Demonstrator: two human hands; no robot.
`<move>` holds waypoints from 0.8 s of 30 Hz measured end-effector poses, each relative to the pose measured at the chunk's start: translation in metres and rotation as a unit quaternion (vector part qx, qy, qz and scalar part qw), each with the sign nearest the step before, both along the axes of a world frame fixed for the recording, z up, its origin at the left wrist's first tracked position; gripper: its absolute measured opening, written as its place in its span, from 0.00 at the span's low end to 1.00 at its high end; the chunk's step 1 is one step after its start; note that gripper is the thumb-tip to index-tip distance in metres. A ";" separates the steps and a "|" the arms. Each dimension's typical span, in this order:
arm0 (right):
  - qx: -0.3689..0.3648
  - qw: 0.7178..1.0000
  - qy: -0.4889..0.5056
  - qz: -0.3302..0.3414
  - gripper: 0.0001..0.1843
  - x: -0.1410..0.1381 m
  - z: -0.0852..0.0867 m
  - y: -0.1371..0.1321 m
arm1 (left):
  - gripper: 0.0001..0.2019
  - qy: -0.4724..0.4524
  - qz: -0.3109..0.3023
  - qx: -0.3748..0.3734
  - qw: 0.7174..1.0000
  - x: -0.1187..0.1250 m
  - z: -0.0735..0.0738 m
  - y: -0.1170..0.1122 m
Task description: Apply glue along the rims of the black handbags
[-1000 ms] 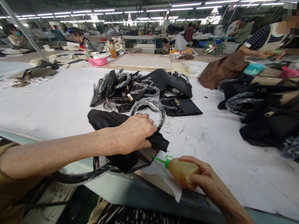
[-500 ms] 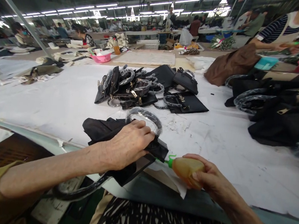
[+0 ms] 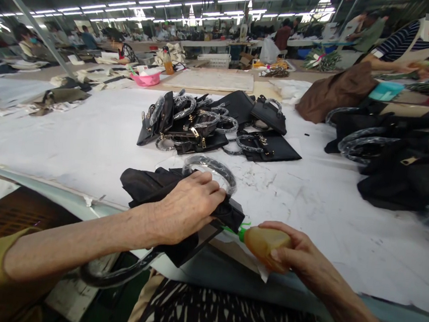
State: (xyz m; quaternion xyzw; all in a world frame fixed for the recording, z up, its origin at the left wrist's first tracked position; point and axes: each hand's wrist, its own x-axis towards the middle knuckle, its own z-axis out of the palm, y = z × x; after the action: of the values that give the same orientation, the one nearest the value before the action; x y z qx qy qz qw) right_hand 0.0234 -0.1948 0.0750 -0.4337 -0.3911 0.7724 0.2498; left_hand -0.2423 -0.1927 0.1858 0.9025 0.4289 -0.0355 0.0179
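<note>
A black handbag (image 3: 151, 188) lies at the table's front edge, one plastic-wrapped handle arching up and the other hanging below the edge. My left hand (image 3: 195, 204) is closed on the bag's upper part, its fingertips partly hidden. In my right hand (image 3: 297, 250) is a squeeze bottle (image 3: 265, 244) of amber liquid, held tilted on its side. Its green nozzle points left, into the gap at the bag's right end, where the tip is hidden. Beyond lies a pile of black bag pieces (image 3: 191, 123) with wrapped handles.
More black bags (image 3: 407, 164) are heaped at the right beside a brown cloth (image 3: 335, 91). A pink basin (image 3: 146, 77) and another amber bottle (image 3: 168, 63) stand at the back left. A co-worker in a striped sleeve (image 3: 396, 42) is at the far right.
The bottle has moved slightly left toward the bag, its green nozzle now further in at the bag's end. My left hand keeps its hold; the view has shifted a little.
</note>
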 end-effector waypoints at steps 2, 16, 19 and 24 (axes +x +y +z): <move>-0.009 1.000 0.009 0.000 0.27 -0.001 0.002 -0.001 | 0.10 0.004 0.003 -0.006 1.000 0.000 0.001 -0.002; -0.039 0.997 0.057 -0.026 0.27 -0.007 0.006 -0.006 | 0.10 0.013 0.012 -0.003 1.000 -0.003 0.002 -0.012; -0.037 0.997 0.056 -0.025 0.26 -0.009 0.007 -0.010 | 0.10 0.015 0.014 -0.005 1.000 -0.004 0.002 -0.012; -0.042 0.997 0.057 -0.027 0.25 -0.009 0.012 -0.017 | 0.09 0.018 0.012 -0.008 1.000 -0.004 0.000 -0.010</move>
State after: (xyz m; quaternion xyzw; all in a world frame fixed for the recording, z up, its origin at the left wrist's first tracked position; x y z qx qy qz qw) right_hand 0.0140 -0.2118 0.0867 -0.4097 -0.3314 0.8044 0.2742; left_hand -0.2468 -0.2023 0.1861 0.8964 0.4394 -0.0548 0.0180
